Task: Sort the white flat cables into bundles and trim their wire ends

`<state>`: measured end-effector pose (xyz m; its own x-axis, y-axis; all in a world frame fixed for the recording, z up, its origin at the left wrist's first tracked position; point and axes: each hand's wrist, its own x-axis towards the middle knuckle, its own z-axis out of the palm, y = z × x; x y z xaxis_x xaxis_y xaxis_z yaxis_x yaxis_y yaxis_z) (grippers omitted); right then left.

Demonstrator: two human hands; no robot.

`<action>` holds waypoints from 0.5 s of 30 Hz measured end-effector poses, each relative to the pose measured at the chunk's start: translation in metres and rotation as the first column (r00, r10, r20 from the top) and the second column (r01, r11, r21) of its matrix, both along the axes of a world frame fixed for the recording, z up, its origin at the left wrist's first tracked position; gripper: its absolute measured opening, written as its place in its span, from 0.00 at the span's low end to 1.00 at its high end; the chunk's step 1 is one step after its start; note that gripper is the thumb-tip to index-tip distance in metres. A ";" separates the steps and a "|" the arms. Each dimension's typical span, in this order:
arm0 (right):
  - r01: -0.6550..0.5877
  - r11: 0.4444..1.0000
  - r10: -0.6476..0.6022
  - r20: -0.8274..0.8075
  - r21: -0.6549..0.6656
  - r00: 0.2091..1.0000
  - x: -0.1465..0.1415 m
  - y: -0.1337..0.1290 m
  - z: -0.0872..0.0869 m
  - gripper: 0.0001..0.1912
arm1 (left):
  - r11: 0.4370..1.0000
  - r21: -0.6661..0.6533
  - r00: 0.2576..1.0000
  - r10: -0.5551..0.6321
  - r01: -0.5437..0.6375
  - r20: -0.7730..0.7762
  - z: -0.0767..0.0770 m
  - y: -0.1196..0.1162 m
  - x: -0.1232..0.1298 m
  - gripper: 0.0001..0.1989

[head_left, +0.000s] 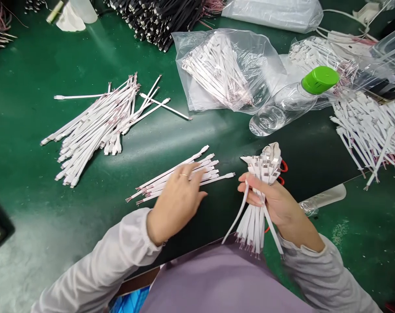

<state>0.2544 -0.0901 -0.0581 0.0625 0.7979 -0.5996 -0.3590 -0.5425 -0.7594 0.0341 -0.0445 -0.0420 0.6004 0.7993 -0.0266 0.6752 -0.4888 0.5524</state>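
My left hand (176,204), with a ring on one finger, lies flat on a small fan of white flat ribbon cables (210,171) with reddish wire ends, pressing them against the bench and not gripping them. My right hand (269,195) closes around a thick bundle of the same white flat cables (253,228). Their connector ends stick up above my fingers and their wire ends hang below. A red object (283,167) shows behind the bundle, mostly hidden. A larger loose pile of white cables (93,126) lies farther ahead, beyond my left hand.
A clear plastic bag of white cables (223,71) and a water bottle with a green cap (282,108) lie ahead. Another cable heap (370,134) sits at the right. Black cable bundles (158,17) stand at the far edge. The bench has a green mat (54,56).
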 end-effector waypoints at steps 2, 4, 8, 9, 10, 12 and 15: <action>0.065 0.998 -0.065 -0.028 -0.012 0.997 0.005 0.002 -0.001 0.16 | 0.977 0.210 0.974 0.076 -0.031 -0.214 0.002 0.003 -0.011 0.28; 0.104 0.994 -0.105 -0.071 -0.022 0.992 0.007 0.004 -0.002 0.15 | 0.956 0.293 0.928 0.111 -0.002 -0.356 0.002 0.004 -0.014 0.26; 0.094 0.995 -0.098 -0.155 -0.036 0.983 0.005 0.004 -0.004 0.17 | 0.966 0.251 0.849 0.088 0.054 -0.522 -0.003 0.004 -0.008 0.08; 0.092 0.995 -0.098 -0.167 -0.046 0.981 0.005 0.003 -0.004 0.17 | 0.974 0.221 0.848 0.078 0.047 -0.524 -0.004 0.006 -0.007 0.09; 0.095 0.994 -0.104 -0.179 -0.058 0.978 0.004 0.001 -0.005 0.16 | 0.983 0.180 0.866 0.071 0.022 -0.496 -0.003 0.007 -0.007 0.10; 0.114 0.990 -0.129 -0.190 -0.087 0.973 0.001 0.000 -0.006 0.15 | 0.998 0.008 0.944 0.067 -0.069 -0.323 -0.001 0.012 -0.008 0.09; 0.131 0.987 -0.148 -0.212 -0.095 0.966 -0.008 0.005 -0.006 0.15 | 0.868 -0.490 0.978 0.166 -0.084 0.127 0.005 0.017 -0.010 0.07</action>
